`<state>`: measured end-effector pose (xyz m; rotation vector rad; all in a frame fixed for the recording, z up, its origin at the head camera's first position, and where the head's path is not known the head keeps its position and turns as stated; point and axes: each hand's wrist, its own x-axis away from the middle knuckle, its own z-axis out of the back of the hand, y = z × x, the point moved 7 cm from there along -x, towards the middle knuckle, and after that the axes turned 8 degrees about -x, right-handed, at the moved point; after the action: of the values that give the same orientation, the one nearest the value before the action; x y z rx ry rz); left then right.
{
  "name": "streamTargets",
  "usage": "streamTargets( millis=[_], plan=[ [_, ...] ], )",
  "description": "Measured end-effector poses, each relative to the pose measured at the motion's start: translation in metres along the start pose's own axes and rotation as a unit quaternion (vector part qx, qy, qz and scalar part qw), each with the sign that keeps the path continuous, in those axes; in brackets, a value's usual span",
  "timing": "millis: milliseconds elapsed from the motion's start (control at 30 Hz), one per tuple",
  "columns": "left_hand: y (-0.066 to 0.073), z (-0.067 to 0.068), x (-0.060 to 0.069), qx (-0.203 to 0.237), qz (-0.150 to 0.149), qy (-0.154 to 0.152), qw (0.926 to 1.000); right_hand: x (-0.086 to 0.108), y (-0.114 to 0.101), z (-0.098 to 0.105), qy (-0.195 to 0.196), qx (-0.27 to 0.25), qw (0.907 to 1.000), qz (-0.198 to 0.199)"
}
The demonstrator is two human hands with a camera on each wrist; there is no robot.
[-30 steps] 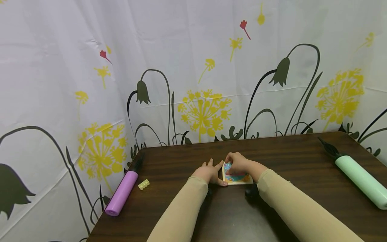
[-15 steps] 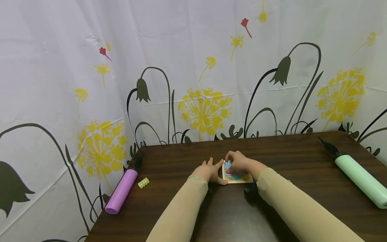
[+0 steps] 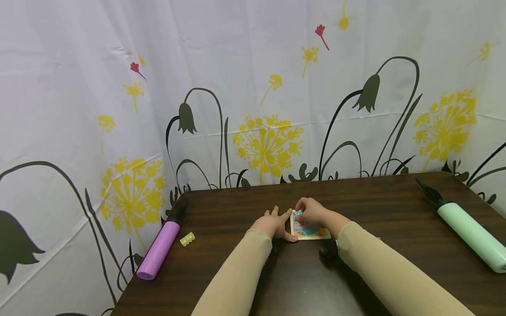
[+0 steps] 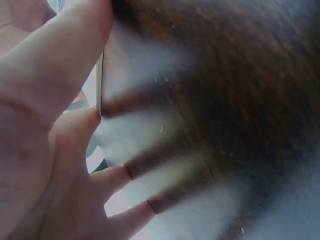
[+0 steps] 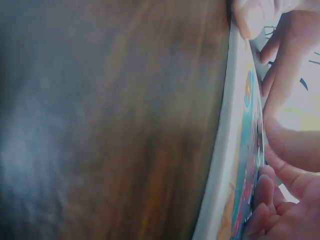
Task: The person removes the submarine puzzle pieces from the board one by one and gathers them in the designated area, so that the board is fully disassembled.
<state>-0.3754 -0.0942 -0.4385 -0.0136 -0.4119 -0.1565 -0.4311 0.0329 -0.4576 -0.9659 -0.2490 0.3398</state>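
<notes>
A small framed picture board [image 3: 312, 233], with a pale rim and a blue, pink and orange picture, lies flat on the dark table. At its left side my left hand [image 3: 272, 224] touches the rim with thumb and index finger, the other fingers spread on the table. My right hand [image 3: 312, 213] is over the board, its bent fingertips [image 5: 262, 192] at the picture's surface in the right wrist view. Whether they pinch a loose piece is hidden. In the left wrist view only a sliver of the board's edge [image 4: 99, 85] shows beside the left hand [image 4: 60, 120].
A yellow toy-like block [image 3: 187, 239] lies on the left of the table [image 3: 237, 197]. Beyond it is a purple hand pump [image 3: 159, 250]; a mint-green one [image 3: 472, 237] lies at the right. A flower-printed curtain [image 3: 253, 66] hangs behind the table.
The right fingers shift slightly over the board, and more pink of the picture shows beside them. The left hand keeps its place at the rim.
</notes>
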Motion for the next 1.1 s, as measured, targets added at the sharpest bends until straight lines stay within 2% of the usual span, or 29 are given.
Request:
streamTargets(
  millis=[133, 267, 533, 767, 933, 1100],
  plan=[
    [0.0, 0.0, 0.0, -0.004, -0.005, 0.011, 0.9999, -0.001, 0.0, 0.0, 0.009, -0.011, 0.9999, 0.007],
    [0.0, -0.001, 0.001, -0.001, -0.006, 0.013, 0.9999, 0.002, 0.0, 0.001, 0.014, -0.02, 0.9997, -0.004],
    [0.0, 0.0, 0.001, -0.002, -0.004, 0.009, 0.9999, 0.003, 0.0, 0.001, 0.001, -0.008, 0.9999, -0.014],
    [0.0, 0.001, 0.002, 0.003, -0.003, 0.014, 0.9999, 0.005, -0.002, 0.006, 0.011, -0.068, 0.9976, 0.0],
    [0.0, 0.001, 0.002, 0.005, -0.002, 0.01, 0.9999, 0.007, 0.001, 0.021, 0.022, -0.09, 0.9957, 0.006],
    [-0.001, 0.001, 0.001, 0.015, 0.002, 0.014, 0.9998, 0.012, 0.007, 0.052, 0.021, -0.094, 0.9953, -0.001]
  ],
)
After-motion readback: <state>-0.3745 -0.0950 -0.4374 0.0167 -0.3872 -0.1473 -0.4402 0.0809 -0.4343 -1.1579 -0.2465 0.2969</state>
